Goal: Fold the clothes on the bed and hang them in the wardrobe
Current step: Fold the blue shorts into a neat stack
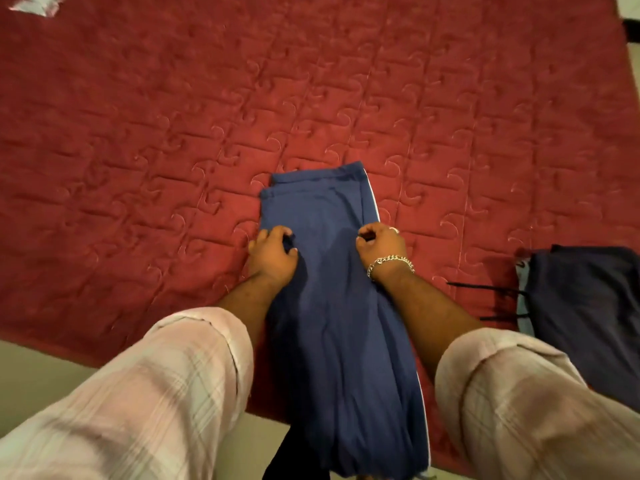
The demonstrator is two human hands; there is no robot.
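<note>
Blue knit fabric, a pair of long track trousers (332,271) with a thin white stripe down the right-hand seam, lay lengthwise on the red quilted bedspread (173,133) near the front edge of the bed. The garment was doubled leg over leg into one narrow strip. Its two hemmed leg ends lay at the far end, one hem set slightly behind the other. The near end ran over the bed edge and hung down between the person's forearms. Loose lengthwise wrinkles marked the near half; the far half lay flatter.

The left hand (273,254) rested on the left edge of the trousers about midway along, fingers curled and pinching a small fold of the blue cloth. The right hand (379,242) sat at the opposite edge, beside the white stripe, fingers curled inward round the seam; a silver chain bracelet (391,263) circled its wrist. Both forearms emerged from rolled pale pink checked sleeves (156,393).

On the bedspread to the right, well apart from the trousers, lay a dark navy garment (585,313) with black drawstrings trailing toward the centre. A piece of pale cloth (34,5) lay at the far left corner, mostly out of view.
</note>
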